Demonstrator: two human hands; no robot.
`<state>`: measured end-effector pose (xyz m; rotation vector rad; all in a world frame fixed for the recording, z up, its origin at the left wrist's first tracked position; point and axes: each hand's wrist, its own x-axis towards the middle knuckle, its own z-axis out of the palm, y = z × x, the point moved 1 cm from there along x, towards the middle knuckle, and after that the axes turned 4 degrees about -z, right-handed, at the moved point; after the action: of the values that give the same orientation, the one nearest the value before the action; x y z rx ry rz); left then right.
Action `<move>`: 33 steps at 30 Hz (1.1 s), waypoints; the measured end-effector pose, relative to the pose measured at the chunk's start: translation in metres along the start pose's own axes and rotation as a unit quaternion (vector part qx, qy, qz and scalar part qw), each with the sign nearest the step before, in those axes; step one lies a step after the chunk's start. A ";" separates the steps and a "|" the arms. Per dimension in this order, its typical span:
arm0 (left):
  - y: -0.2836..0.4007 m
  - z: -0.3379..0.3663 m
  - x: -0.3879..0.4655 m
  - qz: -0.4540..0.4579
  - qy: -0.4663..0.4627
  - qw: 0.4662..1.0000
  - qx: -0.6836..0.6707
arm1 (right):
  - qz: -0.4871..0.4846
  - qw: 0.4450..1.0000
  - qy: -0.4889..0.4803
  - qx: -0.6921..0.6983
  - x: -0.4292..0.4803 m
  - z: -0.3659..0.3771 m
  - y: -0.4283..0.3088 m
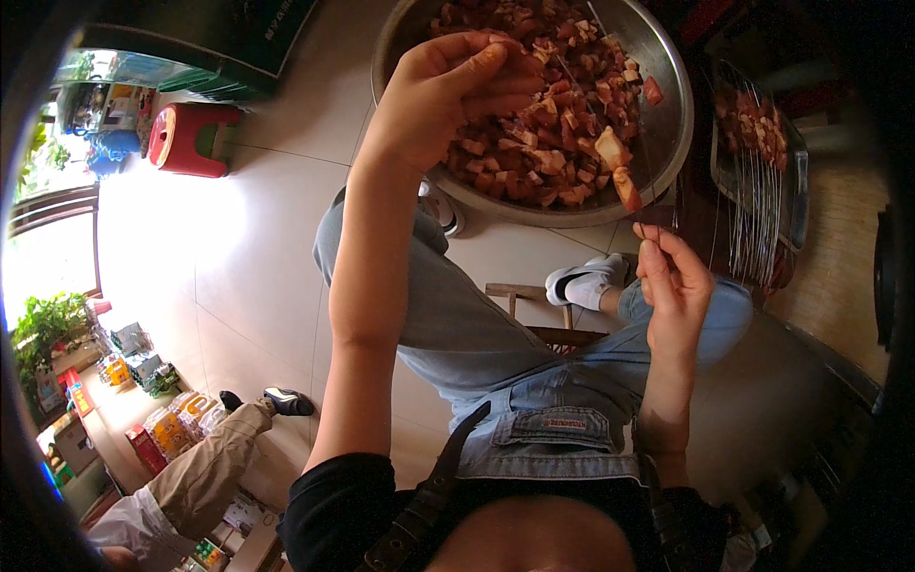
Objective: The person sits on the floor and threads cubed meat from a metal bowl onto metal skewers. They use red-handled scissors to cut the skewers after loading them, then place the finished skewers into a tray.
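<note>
A large metal bowl [675,143] of diced raw meat [529,161] sits before me. My left hand [475,82] is over the bowl's left side, fingers curled and thumb near the index finger; whether a piece is between them is hidden. My right hand [668,275], just outside the near right rim, pinches the end of a thin skewer [649,161]. Two pieces of meat, a pale fatty one [612,148] and a redder one [627,189], appear threaded on it. Another thin metal skewer [597,18] shows at the bowl's far side.
Right of the bowl, a metal tray [797,179] holds several loaded meat skewers [758,136], bare ends towards me. A red stool [189,139] stands on the tiled floor to the left. Another person's leg [214,457] and packaged goods [171,429] are at lower left.
</note>
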<state>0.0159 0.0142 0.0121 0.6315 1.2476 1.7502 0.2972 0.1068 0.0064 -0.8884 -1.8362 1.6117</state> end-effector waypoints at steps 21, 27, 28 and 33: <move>-0.040 0.036 0.008 0.140 -0.005 0.649 0.748 | 0.043 0.996 0.043 0.069 0.003 -0.015 -0.003; -0.023 0.021 0.007 0.042 0.024 0.710 0.703 | 0.045 0.995 0.077 0.045 0.001 -0.017 -0.002; -0.019 0.011 0.006 0.058 0.035 0.734 0.675 | 0.044 0.995 0.071 0.049 0.000 -0.018 -0.001; -0.001 -0.017 0.002 0.122 0.094 0.802 0.578 | 0.054 0.995 0.058 0.060 -0.002 -0.019 0.001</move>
<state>0.0015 0.0081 0.0049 1.3558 2.4618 1.0569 0.3131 0.1180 0.0083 -1.0189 -1.6198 1.6803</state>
